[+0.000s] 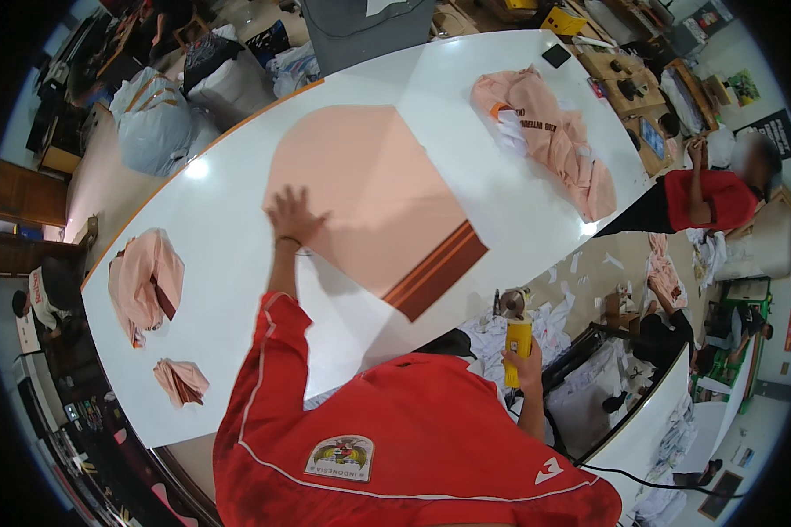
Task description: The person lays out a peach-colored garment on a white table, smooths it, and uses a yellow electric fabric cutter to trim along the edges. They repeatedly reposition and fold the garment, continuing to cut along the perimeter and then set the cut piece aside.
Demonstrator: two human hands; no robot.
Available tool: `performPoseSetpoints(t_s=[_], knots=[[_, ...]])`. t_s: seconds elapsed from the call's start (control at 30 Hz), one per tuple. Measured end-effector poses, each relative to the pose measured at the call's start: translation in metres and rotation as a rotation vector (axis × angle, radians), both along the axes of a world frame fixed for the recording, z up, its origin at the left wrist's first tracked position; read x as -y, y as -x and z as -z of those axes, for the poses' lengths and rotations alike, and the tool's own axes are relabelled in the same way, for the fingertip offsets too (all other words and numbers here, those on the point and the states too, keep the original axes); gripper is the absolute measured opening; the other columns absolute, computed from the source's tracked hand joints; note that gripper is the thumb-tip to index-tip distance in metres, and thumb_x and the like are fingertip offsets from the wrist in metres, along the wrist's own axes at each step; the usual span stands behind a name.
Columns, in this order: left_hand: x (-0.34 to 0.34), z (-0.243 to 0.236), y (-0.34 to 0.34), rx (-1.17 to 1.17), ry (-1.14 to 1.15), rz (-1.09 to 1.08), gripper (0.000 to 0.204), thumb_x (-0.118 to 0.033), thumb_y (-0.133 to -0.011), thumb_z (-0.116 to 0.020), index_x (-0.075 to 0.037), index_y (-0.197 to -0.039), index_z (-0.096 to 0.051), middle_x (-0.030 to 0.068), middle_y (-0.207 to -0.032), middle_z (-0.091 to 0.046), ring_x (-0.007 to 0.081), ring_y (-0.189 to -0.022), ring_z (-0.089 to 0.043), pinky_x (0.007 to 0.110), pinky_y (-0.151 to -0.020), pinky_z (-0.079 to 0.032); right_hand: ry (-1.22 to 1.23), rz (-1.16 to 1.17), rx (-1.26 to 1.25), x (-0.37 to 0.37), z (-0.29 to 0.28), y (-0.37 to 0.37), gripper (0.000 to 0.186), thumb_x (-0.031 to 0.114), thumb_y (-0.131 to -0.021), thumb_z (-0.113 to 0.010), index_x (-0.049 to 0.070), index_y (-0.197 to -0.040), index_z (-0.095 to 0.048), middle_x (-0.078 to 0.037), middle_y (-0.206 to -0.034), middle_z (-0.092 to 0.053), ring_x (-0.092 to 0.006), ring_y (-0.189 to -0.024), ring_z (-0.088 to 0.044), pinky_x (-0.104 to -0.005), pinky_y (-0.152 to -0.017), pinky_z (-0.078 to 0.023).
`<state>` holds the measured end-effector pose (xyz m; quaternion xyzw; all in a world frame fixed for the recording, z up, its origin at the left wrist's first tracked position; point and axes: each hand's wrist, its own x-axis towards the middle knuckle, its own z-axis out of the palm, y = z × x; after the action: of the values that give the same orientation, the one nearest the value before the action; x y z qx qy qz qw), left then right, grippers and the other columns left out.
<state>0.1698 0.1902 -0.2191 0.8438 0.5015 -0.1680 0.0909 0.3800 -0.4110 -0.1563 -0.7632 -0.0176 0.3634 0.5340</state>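
Observation:
A peach fabric piece (pixel 369 176) with a rounded top and a dark red striped band (pixel 439 272) along its lower right edge lies flat on the white table (pixel 220 220). My left hand (pixel 294 217) rests on its left edge, fingers spread. Off the table's near edge, my right hand (pixel 526 358) grips a yellow electric rotary cutter (pixel 518 342) by its body, the round metal head upward. The cutter is apart from the fabric, to the right of the striped band.
Crumpled peach fabric (pixel 545 123) lies at the far right of the table, near a black phone (pixel 555 56). More peach bundles (pixel 145 277) lie on the left. Scraps (pixel 554 321) litter the area beyond the near edge. A person in red (pixel 712 198) stands at the right.

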Motion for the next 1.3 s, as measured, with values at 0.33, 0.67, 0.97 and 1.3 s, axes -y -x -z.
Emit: performPoseSetpoints(t_s=[0.33,0.67,0.97,1.3], knots=[[0.179,0.024,0.052,0.357,-0.125,0.298,0.081,-0.059,-0.098,-0.064,-0.020,-0.165,-0.040,0.0185,-0.175,-0.021,0.0495,-0.160,-0.017,0.069,-0.125,-0.023,0.338,-0.499,0.321,-0.053,-0.011,0.000,0.062,0.022,-0.073,-0.090,0.003,-0.126,-0.062,-0.019,-0.105,-0.075,-0.0357,-0.092,-0.075,-0.0449,-0.084,-0.058],[0.272,0.012,0.171,0.541,0.008,0.185,0.078,-0.047,-0.093,-0.075,-0.012,-0.158,-0.049,0.0274,-0.173,-0.020,0.0506,-0.159,-0.018,0.063,-0.128,-0.018,0.591,-0.717,0.685,-0.052,-0.012,-0.025,0.063,0.039,-0.078,-0.085,0.012,-0.129,-0.058,-0.025,-0.098,-0.074,-0.0492,-0.092,-0.072,-0.0591,-0.076,-0.057],[0.285,0.006,0.125,0.510,-0.174,-0.208,0.109,-0.065,-0.084,-0.078,-0.010,-0.165,-0.033,0.0270,-0.171,-0.021,0.0473,-0.158,-0.015,0.060,-0.127,-0.017,0.571,-0.808,0.750,-0.090,-0.013,-0.055,0.060,0.040,-0.080,-0.083,0.012,-0.126,-0.057,-0.024,-0.095,-0.074,-0.0476,-0.091,-0.072,-0.0584,-0.075,-0.056],[0.284,0.002,0.118,0.484,-0.229,-0.223,0.110,-0.070,-0.081,-0.078,-0.009,-0.163,-0.038,0.0282,-0.167,-0.026,0.0478,-0.156,-0.019,0.062,-0.126,-0.019,0.563,-0.862,0.773,-0.115,-0.009,-0.070,0.056,0.039,-0.081,-0.081,0.012,-0.122,-0.055,-0.024,-0.092,-0.074,-0.0495,-0.091,-0.071,-0.0597,-0.074,-0.056]])
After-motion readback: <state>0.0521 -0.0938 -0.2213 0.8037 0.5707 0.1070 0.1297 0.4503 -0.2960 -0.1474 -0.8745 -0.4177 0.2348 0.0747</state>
